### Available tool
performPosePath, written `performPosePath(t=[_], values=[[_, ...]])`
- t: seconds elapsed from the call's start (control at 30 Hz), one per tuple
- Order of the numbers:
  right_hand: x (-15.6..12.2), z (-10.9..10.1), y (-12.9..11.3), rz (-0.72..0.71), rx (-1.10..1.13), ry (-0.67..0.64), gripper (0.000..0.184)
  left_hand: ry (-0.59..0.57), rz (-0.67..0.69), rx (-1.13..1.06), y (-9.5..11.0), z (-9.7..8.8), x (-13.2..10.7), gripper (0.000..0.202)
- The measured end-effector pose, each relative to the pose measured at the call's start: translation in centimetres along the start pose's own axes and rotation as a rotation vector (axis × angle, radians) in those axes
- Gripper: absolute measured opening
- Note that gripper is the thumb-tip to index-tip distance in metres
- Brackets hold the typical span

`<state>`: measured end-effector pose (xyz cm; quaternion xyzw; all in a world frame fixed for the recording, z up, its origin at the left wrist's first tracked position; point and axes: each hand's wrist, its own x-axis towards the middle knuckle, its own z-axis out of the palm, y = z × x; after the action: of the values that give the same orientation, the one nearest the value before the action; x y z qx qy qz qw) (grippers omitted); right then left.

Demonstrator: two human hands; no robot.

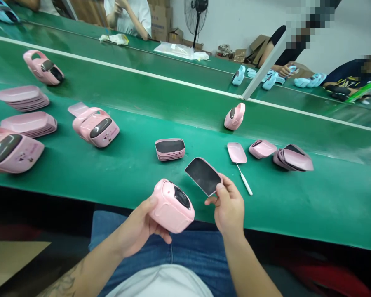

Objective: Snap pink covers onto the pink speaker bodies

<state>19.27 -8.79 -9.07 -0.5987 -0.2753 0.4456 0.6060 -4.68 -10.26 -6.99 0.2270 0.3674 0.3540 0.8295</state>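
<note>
With the held pink case [173, 216] taken as the clock's centre, it is clasped in the left hand [144, 225], fingers wrapped about its left and underside, at the table's near edge. Between 1 and 2 o'clock, a black-faced cover [204, 176] is pinched at its right edge between the thumb and fingers of the right hand [230, 206]; cover and case are held apart.

At 2 o'clock a white-handled tool [246, 184] is laid on the green table [136, 181], its shaft reaching the edge of a loose pink cover [236, 152]. Farther along 2 o'clock, two piles of covers [293, 160] are seen; whether they touch cannot be told well. At 12 o'clock a neat stack [170, 156] is set.

Toward 10 o'clock, two handled cases [100, 130] and two stacks of pink shells [23, 97] are placed. Beyond, at 1 o'clock, another case [235, 117] is stood; past the white rail, blue cases [269, 81] are handled by a co-worker.
</note>
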Motion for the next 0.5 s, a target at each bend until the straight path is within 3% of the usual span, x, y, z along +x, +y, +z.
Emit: performPosePath(t=[0.13, 0.27, 0.33, 0.4, 0.5], values=[[-3.2, 0.8, 2.8, -0.322, -0.224, 0.015, 0.033, 0.109, -0.034, 0.068, 0.7, 0.8, -0.4, 0.074], [-4.3, 0.5, 3.6, -0.86, -0.362, -0.218, 0.047, 0.153, -0.115, 0.061, 1.1, 1.0, -0.3, 0.084], [-4.3, 0.3, 3.2, -1.037, -0.38, -0.319, 0.055, 0.147, -0.158, 0.06, 1.0, 0.8, -0.2, 0.089], [-4.2, 0.2, 2.5, -1.122, -0.373, -0.386, 0.055, 0.148, -0.184, 0.073, 0.9, 0.4, 0.1, 0.094], [-4.2, 0.4, 1.7, -1.117, -0.333, -0.496, 0.047, 0.2, -0.152, 0.084, 0.7, -0.1, 0.3, 0.095]])
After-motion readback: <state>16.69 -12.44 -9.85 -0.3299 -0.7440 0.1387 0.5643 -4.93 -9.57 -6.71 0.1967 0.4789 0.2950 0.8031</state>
